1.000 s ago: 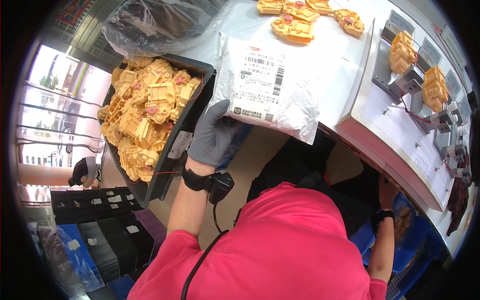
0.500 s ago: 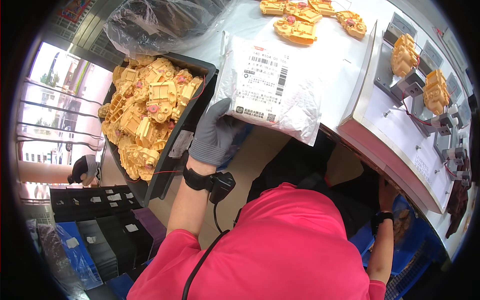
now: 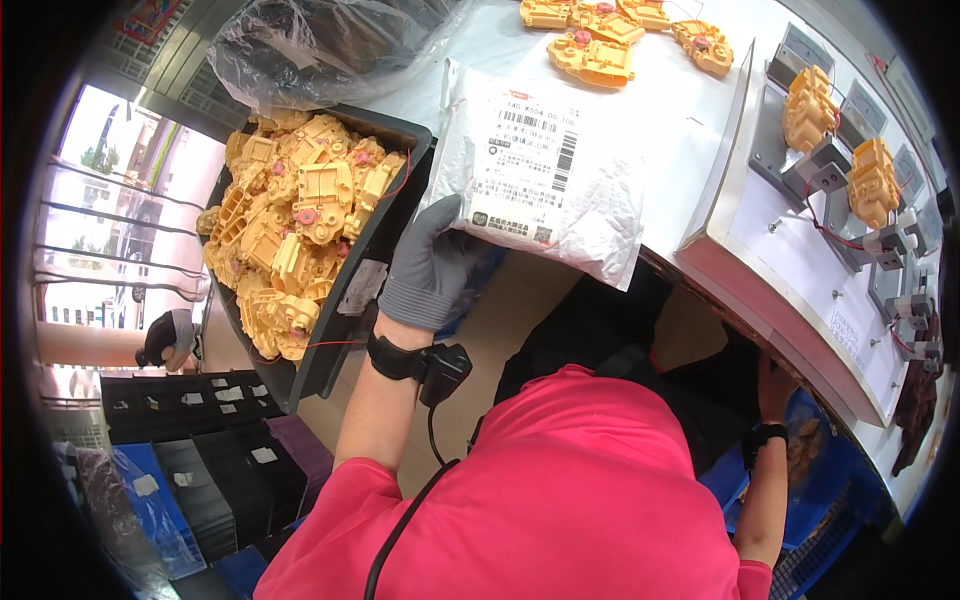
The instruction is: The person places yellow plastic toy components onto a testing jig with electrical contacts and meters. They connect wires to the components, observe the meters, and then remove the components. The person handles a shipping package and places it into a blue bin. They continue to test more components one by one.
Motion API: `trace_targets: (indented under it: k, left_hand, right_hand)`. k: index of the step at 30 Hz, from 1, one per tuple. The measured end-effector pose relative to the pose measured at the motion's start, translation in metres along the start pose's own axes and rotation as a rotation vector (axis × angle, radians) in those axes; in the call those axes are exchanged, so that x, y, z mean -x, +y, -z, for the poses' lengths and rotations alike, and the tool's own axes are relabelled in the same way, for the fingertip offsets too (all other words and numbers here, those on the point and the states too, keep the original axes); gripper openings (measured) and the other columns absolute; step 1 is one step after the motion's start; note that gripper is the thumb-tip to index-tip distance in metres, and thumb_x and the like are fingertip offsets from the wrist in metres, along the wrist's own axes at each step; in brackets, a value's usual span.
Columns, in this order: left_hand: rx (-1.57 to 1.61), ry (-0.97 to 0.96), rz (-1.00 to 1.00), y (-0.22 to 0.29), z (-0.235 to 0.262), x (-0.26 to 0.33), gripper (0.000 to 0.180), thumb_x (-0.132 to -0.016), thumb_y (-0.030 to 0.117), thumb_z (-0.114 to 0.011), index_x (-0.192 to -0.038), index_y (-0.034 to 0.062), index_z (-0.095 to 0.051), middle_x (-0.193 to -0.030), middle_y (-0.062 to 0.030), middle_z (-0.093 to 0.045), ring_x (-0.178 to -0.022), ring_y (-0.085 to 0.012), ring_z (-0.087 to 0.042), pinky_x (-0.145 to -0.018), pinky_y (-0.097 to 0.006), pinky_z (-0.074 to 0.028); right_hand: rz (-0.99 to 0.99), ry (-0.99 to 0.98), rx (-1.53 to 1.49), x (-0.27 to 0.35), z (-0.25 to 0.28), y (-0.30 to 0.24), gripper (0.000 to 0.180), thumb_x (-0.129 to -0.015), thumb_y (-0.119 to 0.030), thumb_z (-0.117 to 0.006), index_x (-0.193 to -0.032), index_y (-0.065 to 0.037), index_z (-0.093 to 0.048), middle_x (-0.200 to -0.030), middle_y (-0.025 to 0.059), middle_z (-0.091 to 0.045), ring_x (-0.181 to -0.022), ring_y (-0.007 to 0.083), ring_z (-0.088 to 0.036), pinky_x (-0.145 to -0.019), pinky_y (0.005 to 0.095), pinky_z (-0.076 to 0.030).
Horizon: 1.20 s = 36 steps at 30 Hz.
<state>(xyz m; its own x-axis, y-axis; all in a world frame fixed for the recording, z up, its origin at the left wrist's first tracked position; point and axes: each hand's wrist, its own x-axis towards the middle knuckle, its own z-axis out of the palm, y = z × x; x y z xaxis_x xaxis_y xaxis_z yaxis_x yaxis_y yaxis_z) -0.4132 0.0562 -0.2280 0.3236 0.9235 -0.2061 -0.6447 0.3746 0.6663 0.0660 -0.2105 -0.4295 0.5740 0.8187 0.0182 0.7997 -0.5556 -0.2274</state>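
My left hand, in a grey knit glove, grips the lower left corner of a white plastic mailing bag. The flat, crinkled bag has a printed label on it and lies partly over the white table's near edge. My bare right hand is low at the right, beside the table's edge and above a blue bin. Its fingers are hidden, so what it touches cannot be seen. Close to the left hand stands a black crate heaped with yellow plastic housings, some with red wires.
Several more yellow housings lie at the table's far side. A raised white fixture board at the right holds metal blocks and two yellow housings. A clear plastic bag sits behind the crate. Black and blue bins stand lower left.
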Motion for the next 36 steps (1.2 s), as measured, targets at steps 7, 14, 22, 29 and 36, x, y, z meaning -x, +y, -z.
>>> trace_targets:
  k: [7,14,22,29,36]
  left_hand:
    - [-0.100,-0.008,-0.025,0.000,-0.004,0.001,0.044,-0.090,0.020,-0.061,-0.127,-0.0024,-0.052,-0.130,-0.0142,-0.055,-0.121,-0.0247,-0.053,-0.104,-0.044,-0.044]
    - [-0.085,-0.005,-0.025,-0.001,-0.002,-0.001,0.045,-0.090,0.018,-0.062,-0.129,-0.0026,-0.050,-0.130,-0.0140,-0.056,-0.120,-0.0243,-0.053,-0.104,-0.043,-0.044]
    - [0.026,-0.002,0.003,-0.001,0.000,-0.004,0.043,-0.091,0.011,-0.059,-0.129,-0.0040,-0.049,-0.124,-0.0157,-0.059,-0.113,-0.0246,-0.058,-0.099,-0.041,-0.049]
    - [-0.030,-0.016,-0.013,-0.002,0.001,-0.005,0.042,-0.090,0.016,-0.061,-0.126,-0.0040,-0.053,-0.130,-0.0158,-0.056,-0.120,-0.0259,-0.054,-0.104,-0.044,-0.044]
    - [0.059,-0.015,0.009,-0.003,0.006,-0.005,0.045,-0.091,0.011,-0.058,-0.131,-0.0051,-0.046,-0.128,-0.0169,-0.056,-0.117,-0.0261,-0.056,-0.103,-0.043,-0.046]
  right_hand:
    - [0.015,-0.002,0.052,0.001,0.005,-0.006,0.061,-0.093,-0.039,-0.061,-0.134,0.003,-0.048,-0.134,0.0297,-0.048,-0.128,0.0446,-0.041,-0.108,0.0539,-0.026]
    - [0.085,0.094,0.077,0.002,-0.009,0.007,0.059,-0.092,-0.039,-0.062,-0.132,0.003,-0.050,-0.132,0.0286,-0.050,-0.125,0.0442,-0.044,-0.106,0.0537,-0.029]
    - [0.077,0.095,0.045,0.001,-0.002,-0.001,0.055,-0.091,-0.037,-0.062,-0.129,0.002,-0.054,-0.127,0.0274,-0.055,-0.123,0.0435,-0.047,-0.105,0.0527,-0.031]
    - [0.027,0.043,0.031,0.000,0.005,-0.008,0.056,-0.091,-0.039,-0.062,-0.129,0.002,-0.054,-0.128,0.0275,-0.055,-0.124,0.0436,-0.047,-0.105,0.0531,-0.031]
    - [-0.011,0.079,-0.024,0.000,0.003,-0.007,0.058,-0.092,-0.041,-0.062,-0.129,0.002,-0.053,-0.130,0.0279,-0.053,-0.126,0.0444,-0.045,-0.107,0.0536,-0.029]
